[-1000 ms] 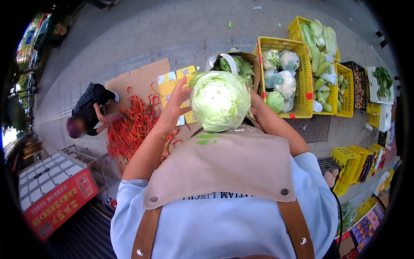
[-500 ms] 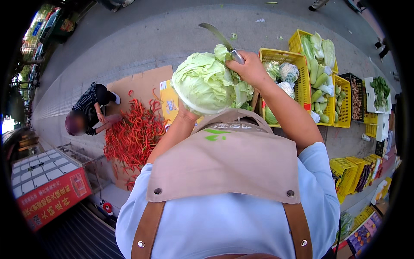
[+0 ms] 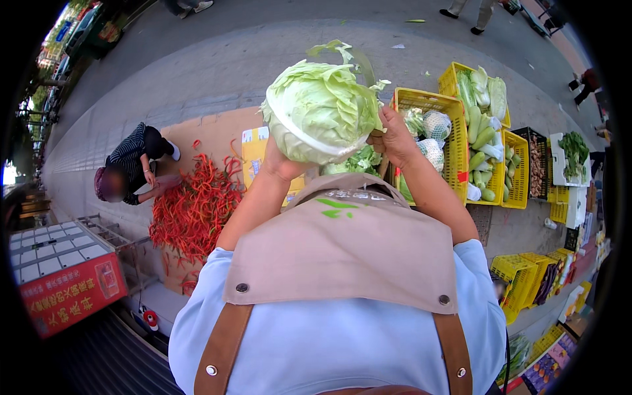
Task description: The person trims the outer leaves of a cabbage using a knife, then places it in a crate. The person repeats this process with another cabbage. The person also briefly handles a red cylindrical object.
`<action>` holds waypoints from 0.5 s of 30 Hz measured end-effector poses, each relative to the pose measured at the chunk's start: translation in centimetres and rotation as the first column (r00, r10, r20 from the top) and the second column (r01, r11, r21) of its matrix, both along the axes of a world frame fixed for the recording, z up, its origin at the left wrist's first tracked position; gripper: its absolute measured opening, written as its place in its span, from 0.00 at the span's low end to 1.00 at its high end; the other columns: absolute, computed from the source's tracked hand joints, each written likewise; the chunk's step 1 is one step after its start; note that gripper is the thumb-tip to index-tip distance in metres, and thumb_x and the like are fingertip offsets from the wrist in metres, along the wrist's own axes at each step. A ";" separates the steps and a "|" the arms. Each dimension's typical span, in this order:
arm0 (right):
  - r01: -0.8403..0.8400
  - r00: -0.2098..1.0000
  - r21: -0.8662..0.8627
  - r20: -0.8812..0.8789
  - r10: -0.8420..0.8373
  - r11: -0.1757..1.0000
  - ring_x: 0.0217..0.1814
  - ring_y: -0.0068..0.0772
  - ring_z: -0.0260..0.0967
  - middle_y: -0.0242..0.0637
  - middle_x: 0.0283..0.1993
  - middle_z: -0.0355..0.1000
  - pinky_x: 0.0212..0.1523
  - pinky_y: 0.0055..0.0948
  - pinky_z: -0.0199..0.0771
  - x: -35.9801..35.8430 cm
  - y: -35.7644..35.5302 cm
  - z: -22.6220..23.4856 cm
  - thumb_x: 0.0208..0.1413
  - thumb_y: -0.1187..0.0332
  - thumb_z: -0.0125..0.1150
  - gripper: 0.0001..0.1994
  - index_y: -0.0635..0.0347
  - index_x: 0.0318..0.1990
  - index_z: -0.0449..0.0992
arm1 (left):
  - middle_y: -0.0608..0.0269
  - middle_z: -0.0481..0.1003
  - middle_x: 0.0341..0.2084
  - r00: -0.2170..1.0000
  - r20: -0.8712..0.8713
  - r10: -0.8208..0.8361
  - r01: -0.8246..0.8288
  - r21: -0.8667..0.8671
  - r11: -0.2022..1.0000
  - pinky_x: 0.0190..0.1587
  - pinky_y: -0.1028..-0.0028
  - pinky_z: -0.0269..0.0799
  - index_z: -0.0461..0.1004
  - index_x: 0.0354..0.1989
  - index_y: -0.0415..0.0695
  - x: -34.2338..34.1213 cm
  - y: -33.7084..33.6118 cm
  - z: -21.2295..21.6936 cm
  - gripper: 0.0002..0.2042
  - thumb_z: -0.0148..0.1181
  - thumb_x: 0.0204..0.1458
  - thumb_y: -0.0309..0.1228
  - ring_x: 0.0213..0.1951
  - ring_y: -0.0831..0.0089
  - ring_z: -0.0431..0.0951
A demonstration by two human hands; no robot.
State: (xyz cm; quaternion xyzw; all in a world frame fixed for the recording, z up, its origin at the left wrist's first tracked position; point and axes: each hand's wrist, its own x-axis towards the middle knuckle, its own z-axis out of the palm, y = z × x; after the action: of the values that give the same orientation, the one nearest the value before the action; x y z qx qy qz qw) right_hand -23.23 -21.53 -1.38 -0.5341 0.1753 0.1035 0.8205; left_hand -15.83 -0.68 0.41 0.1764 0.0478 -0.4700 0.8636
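Steady the green cabbage (image 3: pixel 320 113) in the cupped left hand (image 3: pixel 284 162), with finger spread impossible to tell underneath. With the right hand (image 3: pixel 398 139) curled closed, seemingly on the curved knife (image 3: pixel 365 68), best cut shallowly above the loose leaves (image 3: pixel 355 162), away from the palm.

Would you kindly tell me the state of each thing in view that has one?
Pale green round cabbage: held up, outer leaves partly loose
Left hand: cupped under the cabbage, holding it
Right hand: beside the cabbage, grip partly hidden
Curved metal knife blade: bare, partly hidden
Long red chili peppers: heaped loose
Large yellow plastic crate: open-topped, holding vegetables
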 end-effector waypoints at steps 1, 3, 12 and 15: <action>0.093 0.996 0.115 -0.019 -0.091 0.989 0.25 0.16 0.62 0.27 0.34 0.68 0.19 0.16 0.60 -0.1 0.5 -1.0 0.49 0.44 0.53 0.28 0.54 0.50 0.66 | 0.58 0.64 0.52 0.997 0.083 0.004 -0.020 0.183 0.983 0.54 0.63 0.62 0.60 0.55 0.45 0.1 0.2 0.0 0.25 0.40 0.55 0.48 0.53 0.63 0.65; 0.230 0.972 0.279 -0.112 -0.207 0.932 0.22 0.15 0.62 0.28 0.35 0.69 0.16 0.15 0.59 0.0 2.2 -1.5 0.51 0.43 0.50 0.26 0.54 0.47 0.67 | 0.58 0.64 0.52 0.969 0.248 -0.021 -0.114 0.518 0.847 0.53 0.65 0.63 0.59 0.55 0.44 0.6 1.0 -0.6 0.24 0.39 0.56 0.46 0.52 0.65 0.66; 0.146 0.960 0.543 -0.280 0.014 0.827 0.25 0.22 0.62 0.28 0.31 0.68 0.21 0.22 0.62 -1.9 3.2 -8.0 0.51 0.39 0.43 0.25 0.50 0.42 0.69 | 0.58 0.69 0.44 0.796 0.589 0.141 -0.439 0.401 0.804 0.50 0.74 0.61 0.64 0.47 0.37 1.4 2.4 -3.0 0.26 0.30 0.56 0.49 0.47 0.69 0.67; 0.044 0.969 0.665 -0.210 0.131 0.746 0.52 0.30 0.66 0.35 0.52 0.67 0.48 0.32 0.71 -2.6 3.2 -9.0 0.54 0.48 0.46 0.26 0.57 0.53 0.64 | 0.58 0.69 0.42 0.888 0.459 -0.024 -0.192 0.417 0.888 0.49 0.73 0.63 0.63 0.49 0.38 2.6 2.6 -2.5 0.29 0.30 0.56 0.53 0.45 0.69 0.68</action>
State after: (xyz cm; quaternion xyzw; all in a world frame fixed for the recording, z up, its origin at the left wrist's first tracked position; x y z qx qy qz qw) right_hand -25.83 -18.35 -10.36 -0.1942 0.2135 0.2428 0.9261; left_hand -13.26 1.90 -2.05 0.4739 -0.0386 -0.3527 0.8059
